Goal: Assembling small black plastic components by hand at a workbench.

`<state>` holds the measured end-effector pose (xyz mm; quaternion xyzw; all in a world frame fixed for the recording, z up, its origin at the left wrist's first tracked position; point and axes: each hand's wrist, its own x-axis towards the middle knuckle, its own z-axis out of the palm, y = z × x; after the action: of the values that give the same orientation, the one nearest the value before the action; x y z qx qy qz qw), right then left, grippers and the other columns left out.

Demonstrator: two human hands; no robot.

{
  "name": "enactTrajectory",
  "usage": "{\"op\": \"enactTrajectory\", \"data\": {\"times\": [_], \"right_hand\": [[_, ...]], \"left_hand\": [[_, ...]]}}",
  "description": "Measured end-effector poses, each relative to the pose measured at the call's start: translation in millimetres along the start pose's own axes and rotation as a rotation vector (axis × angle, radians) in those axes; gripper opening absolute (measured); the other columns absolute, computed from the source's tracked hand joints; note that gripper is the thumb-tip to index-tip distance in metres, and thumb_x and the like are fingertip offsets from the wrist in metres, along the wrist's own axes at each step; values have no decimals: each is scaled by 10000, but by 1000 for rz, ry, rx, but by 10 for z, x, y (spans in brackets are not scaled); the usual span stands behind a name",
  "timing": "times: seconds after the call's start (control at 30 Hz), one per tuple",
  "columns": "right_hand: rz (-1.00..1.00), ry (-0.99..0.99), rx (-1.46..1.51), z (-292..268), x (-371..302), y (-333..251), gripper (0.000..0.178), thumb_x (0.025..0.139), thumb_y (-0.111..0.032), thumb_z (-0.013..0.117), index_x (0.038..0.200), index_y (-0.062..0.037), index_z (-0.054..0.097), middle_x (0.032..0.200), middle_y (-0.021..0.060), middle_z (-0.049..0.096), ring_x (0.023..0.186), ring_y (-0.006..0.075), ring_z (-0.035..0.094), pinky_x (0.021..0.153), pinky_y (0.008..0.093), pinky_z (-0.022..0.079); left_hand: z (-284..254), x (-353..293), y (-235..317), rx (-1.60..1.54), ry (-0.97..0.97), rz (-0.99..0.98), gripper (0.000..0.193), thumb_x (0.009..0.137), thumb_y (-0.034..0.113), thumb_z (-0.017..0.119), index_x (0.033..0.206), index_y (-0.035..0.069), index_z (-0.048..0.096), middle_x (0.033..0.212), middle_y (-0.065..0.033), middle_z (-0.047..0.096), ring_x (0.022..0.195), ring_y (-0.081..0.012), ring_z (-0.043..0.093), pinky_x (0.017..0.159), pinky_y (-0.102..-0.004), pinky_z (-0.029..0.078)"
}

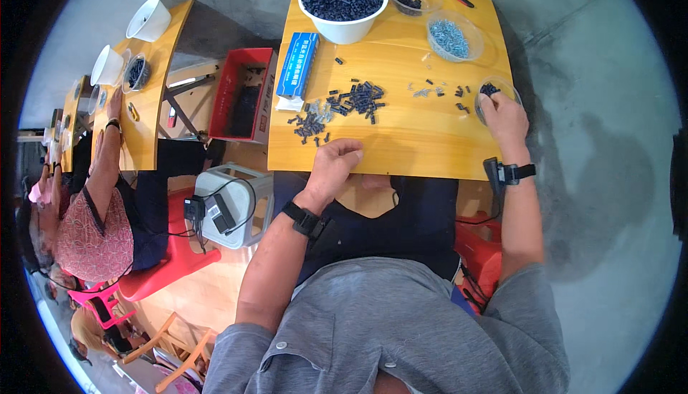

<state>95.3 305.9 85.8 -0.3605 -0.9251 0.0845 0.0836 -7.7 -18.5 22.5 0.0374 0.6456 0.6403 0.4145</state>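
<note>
Lying near the left edge of the wooden table [401, 152], a blue box [298, 66] runs its long axis away from the person, beyond a scatter of small dark pieces [309, 127]. Next comes the left hand [333, 168], at the front edge, fingers curled and thumb close to them; whether that grip contains anything I cannot tell. A loose pile of short black cylinders [364, 99] lies beyond it and slightly right, their long axes pointing every way; this hand is the nearer one. Farther right are scattered silvery bits [426, 92], then a clear bowl [507, 86] near the right edge. The right hand [507, 118] reaches over its near side, fingers bent toward the black parts [489, 89] inside, just beyond and left of the knuckles; I cannot tell whether they pinch one.
</note>
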Motion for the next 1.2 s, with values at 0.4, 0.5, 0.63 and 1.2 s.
{"op": "enactTrajectory", "data": {"times": [0.4, 0.5, 0.63, 1.2], "right_hand": [[-344, -148, 397, 891, -552, -1312, 205, 777, -225, 655, 795, -23, 622, 734, 168, 614, 688, 341, 607, 626, 443, 476], [-385, -158, 359, 891, -584, -1397, 220, 786, -220, 632, 788, -5, 587, 809, 182, 612, 767, 373, 608, 683, 466, 488], [-410, -125, 359, 964, -587, -1392, 192, 797, -201, 617, 786, -11, 590, 812, 178, 608, 770, 369, 607, 679, 464, 489], [-98, -661, 1492, 595, -863, -1407, 68, 895, -25, 580, 901, 42, 590, 731, 57, 625, 619, 107, 626, 539, 233, 526]], "left_hand": [[-17, -18, -54, -88, 28, -28, 251, 856, 71, 615, 1078, -46, 608, 958, -72, 647, 860, -117, 579, 795, -240, 462], [-31, -24, -83, -101, 25, -8, 250, 864, 59, 605, 1088, -53, 598, 971, -76, 646, 890, -122, 586, 821, -245, 465], [-43, -14, -87, -81, 25, -17, 246, 866, 60, 603, 1087, -50, 599, 974, -81, 644, 891, -125, 589, 821, -246, 468], [96, -160, 186, -236, 66, 178, 212, 866, 36, 618, 1067, -31, 619, 833, -22, 609, 695, -83, 548, 635, -211, 465]]}}
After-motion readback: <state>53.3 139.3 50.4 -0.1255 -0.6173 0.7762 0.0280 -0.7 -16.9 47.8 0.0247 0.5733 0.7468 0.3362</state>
